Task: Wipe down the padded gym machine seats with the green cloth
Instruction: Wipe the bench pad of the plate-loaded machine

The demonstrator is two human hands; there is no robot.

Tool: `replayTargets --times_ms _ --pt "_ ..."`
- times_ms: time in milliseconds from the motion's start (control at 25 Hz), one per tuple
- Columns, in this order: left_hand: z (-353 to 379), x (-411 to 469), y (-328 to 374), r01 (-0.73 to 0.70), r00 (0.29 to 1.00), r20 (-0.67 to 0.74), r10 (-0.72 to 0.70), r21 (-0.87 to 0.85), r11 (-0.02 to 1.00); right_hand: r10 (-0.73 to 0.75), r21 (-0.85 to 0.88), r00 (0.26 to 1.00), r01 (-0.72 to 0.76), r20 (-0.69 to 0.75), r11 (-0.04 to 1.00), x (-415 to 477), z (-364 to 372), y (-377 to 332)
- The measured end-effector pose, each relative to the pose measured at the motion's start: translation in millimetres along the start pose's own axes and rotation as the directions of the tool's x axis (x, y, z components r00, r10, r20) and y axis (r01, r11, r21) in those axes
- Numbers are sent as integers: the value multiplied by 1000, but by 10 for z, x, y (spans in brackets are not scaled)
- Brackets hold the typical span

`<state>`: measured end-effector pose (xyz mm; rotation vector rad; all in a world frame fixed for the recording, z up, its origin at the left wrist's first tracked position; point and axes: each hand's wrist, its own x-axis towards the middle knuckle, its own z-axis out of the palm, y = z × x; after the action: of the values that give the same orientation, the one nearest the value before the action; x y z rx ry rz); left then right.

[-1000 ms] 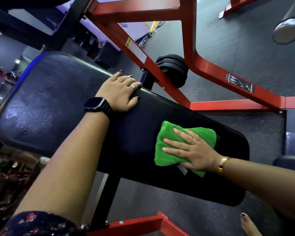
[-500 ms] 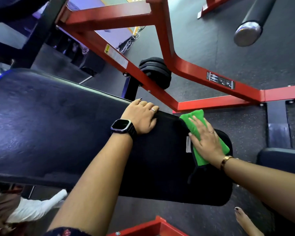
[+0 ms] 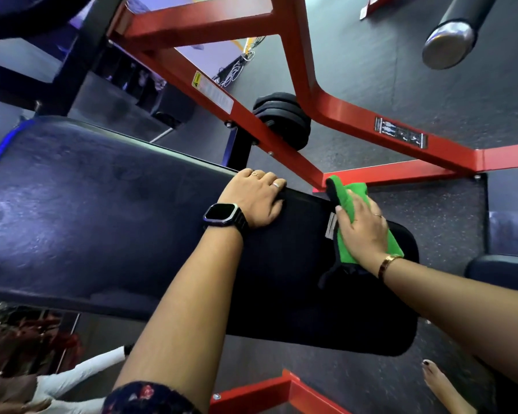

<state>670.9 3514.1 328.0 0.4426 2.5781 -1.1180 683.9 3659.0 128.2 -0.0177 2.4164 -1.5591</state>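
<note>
A long black padded bench runs across the view from left to right. My left hand, with a dark watch on the wrist, rests palm-down on the pad's far edge near the middle. My right hand presses flat on the green cloth at the pad's right end, near its far edge. The cloth's top corner sticks out past my fingertips, and part of it lies hidden under the palm. A small grey tag shows on the pad just left of the cloth.
A red steel frame crosses behind the bench, with black weight plates under it. A chrome-capped bar end hangs at top right. Another dark pad sits at right. My bare foot stands on the rubber floor. Someone in white sits lower left.
My right hand has slid the green cloth from the middle of the pad's right section up to its far edge. My left hand has stayed on the pad edge.
</note>
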Motion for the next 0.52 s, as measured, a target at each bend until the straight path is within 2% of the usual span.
replayTargets --times_ms 40,80,200,240,280,320,360,400,440,480,520 --pt "0 5 1 1 1000 -1 -1 0 1000 57 -18 998 -56 9 998 26 35 -131" --pt "-1 5 -3 5 1000 5 -5 -1 1000 31 -32 999 -30 18 999 56 67 -317" --pt "4 12 -35 6 1000 -9 -6 29 1000 -305 -7 951 306 56 952 83 56 -607" --pt "-7 23 -32 8 1000 -7 -8 29 1000 -361 15 929 361 75 932 91 8 -498" --pt "-16 23 -13 13 1000 1 -13 17 1000 -337 31 938 336 79 941 64 -12 -295" --pt "-8 20 9 19 1000 6 -19 14 1000 -249 40 967 247 61 968 30 -10 -46" --pt "13 26 39 26 1000 2 -26 17 1000 -91 55 995 89 35 994 -29 -24 199" --pt "24 38 65 33 999 -6 -32 12 999 88 64 996 -89 17 994 -96 -41 357" --pt "29 47 87 34 999 -7 -34 5 999 203 58 979 -203 7 978 -132 -23 408" --pt "32 61 104 34 999 -9 -34 5 999 210 25 977 -210 -19 977 -134 15 354" --pt "37 76 118 27 1000 -4 -27 9 1000 105 -15 994 -106 -42 994 -110 48 226"
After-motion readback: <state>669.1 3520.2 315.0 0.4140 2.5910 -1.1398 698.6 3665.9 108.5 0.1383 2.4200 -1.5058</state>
